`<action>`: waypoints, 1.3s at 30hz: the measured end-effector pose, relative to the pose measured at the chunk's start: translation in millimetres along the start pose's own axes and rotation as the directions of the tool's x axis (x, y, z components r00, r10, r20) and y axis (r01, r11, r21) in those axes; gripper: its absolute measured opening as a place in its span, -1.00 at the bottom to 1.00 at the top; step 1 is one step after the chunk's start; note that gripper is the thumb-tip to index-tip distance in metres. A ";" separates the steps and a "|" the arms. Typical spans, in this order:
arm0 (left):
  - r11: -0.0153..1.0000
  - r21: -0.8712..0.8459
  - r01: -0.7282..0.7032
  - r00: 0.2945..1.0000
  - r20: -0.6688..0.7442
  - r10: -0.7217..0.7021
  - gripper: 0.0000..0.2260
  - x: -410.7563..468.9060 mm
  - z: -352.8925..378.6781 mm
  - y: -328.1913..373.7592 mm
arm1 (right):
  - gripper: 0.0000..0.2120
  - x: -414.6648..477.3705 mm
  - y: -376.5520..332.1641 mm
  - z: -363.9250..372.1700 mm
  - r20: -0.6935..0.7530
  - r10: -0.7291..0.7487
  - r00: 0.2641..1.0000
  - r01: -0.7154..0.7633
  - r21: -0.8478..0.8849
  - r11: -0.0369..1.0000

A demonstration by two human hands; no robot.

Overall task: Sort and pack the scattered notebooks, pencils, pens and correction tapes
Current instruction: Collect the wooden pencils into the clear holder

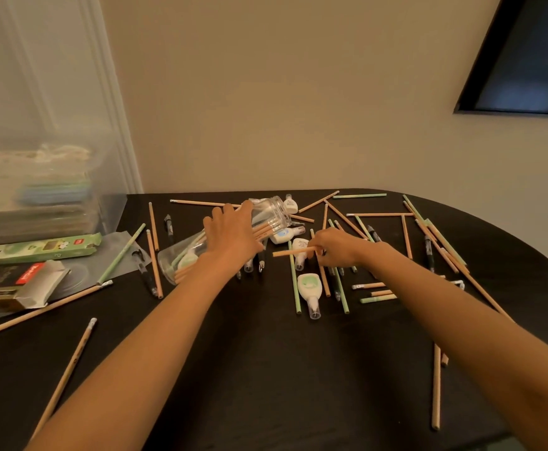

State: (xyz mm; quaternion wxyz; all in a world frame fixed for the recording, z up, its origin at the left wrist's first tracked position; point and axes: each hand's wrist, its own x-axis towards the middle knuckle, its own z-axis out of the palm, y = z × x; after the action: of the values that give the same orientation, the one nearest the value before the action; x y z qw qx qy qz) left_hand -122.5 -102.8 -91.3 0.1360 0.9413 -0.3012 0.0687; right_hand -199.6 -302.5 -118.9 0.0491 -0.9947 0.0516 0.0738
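The right hand (337, 250) pinches a bare-wood pencil (293, 252) between fingertips and thumb, just above the dark table (266, 369), amid loose pencils (406, 236), pens (428, 252) and correction tapes (308, 284). The pencil lies nearly level. Its long axis runs left to right and its free end points toward the left hand (233, 236), whose fingers curve over a clear jar (271, 209) lying on its side with pencils inside. The jar's threaded mouth faces up and right, toward the table's far edge. To load cleanly, the pencil likely needs swinging into line with the jar's axis before sliding in, the left hand bracing the jar against rolling. Which end is sharpened cannot be told.
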 end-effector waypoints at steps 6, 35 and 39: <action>1.000 0.002 0.001 1.000 0.021 -0.001 -0.38 1.6 -0.7 2.2 | -0.88 -2.1 -1.6 2.0 0.078 -0.074 0.994 0.086 -0.161 0.983; 0.998 0.028 0.051 0.998 -0.032 -0.050 -0.41 -22.0 -22.7 -25.7 | -0.79 -25.3 -27.3 -28.2 -0.523 0.022 0.852 -0.253 -0.375 0.892; 0.999 0.011 -0.033 0.999 0.024 0.033 -0.40 -27.2 -22.7 -25.2 | -0.84 -22.3 -62.0 -41.6 -0.401 -0.163 0.902 -0.102 -0.564 0.820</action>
State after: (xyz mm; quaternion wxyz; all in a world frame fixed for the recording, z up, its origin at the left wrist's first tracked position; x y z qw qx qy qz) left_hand -130.8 -61.4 -80.8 0.1259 0.9377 -0.3178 0.0616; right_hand -208.9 -243.3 -69.0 -0.2628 -0.9549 0.0201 -0.1370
